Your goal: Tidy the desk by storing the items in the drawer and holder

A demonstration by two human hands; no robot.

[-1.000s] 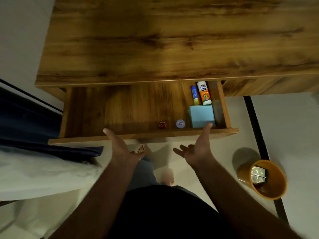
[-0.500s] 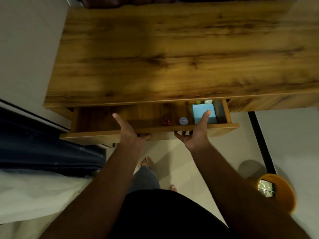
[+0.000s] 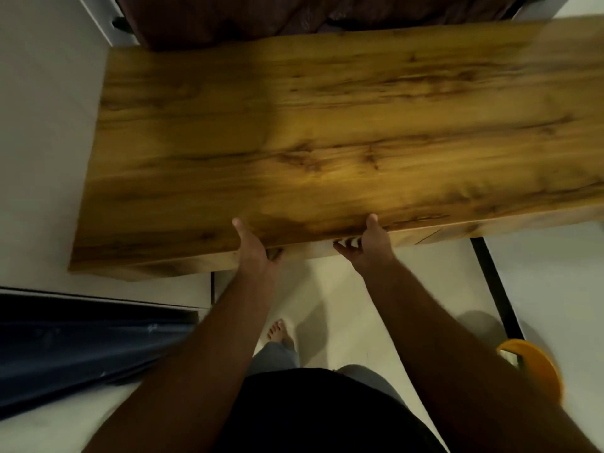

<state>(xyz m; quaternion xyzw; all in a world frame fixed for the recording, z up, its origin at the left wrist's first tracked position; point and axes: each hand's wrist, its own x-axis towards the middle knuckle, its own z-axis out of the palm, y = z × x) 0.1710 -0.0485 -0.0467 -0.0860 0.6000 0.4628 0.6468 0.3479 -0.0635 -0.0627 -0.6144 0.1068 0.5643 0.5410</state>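
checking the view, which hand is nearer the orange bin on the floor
The right hand, at the desk edge on the orange bin's side; the left hand is farther.

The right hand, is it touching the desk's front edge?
Touching. The head view shows the right hand with its thumb on the desk top and its fingers against the front.

The desk is showing a smooth wood-grain top with a soft sheen. The floor is looking pale, smooth and matt. The orange bin is looking like glossy plastic. Dark cloth is lying creased, faintly shiny.
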